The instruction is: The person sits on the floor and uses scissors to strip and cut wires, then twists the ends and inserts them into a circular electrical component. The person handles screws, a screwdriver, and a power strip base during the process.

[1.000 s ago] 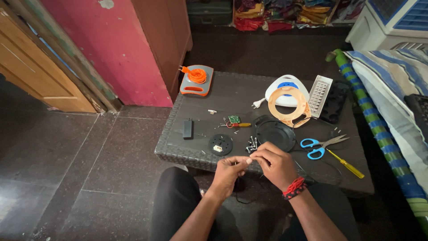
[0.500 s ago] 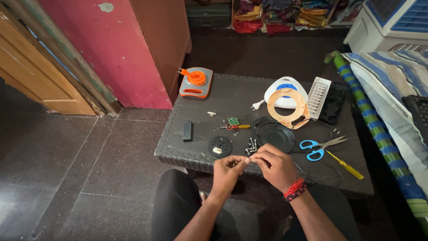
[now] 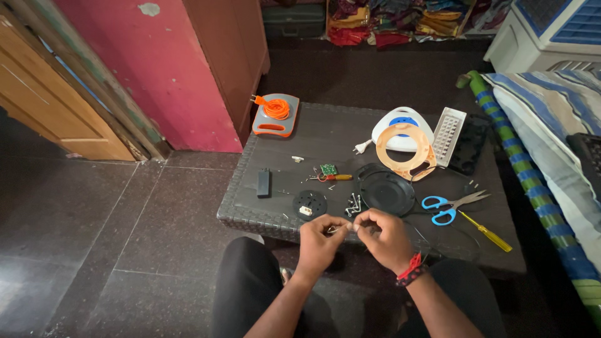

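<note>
A thin wire or small metal piece (image 3: 343, 228), too small to identify, is pinched between the fingertips of the left hand (image 3: 319, 241) and right hand (image 3: 385, 238) above the tabletop (image 3: 325, 134) near edge; both grips are closed almost fully on it. It is judged light, bendable and easily dropped, best taken at its ends. Counted at 12 to 2 o'clock: one scissors (image 3: 447, 206), one yellow screwdriver (image 3: 485, 231), one black disc (image 3: 387, 193), one cluster of screws (image 3: 354, 203).

A low dark woven table (image 3: 325, 134) stands on a dark tiled floor (image 3: 125, 225). On it lie an orange cord reel (image 3: 275, 114) at the far left, a small black block (image 3: 263, 182), a black disc (image 3: 310, 203), loose screws (image 3: 354, 204), a round black cover (image 3: 387, 191), blue-handled scissors (image 3: 447, 207) and a yellow screwdriver (image 3: 487, 233) at the near right.
</note>
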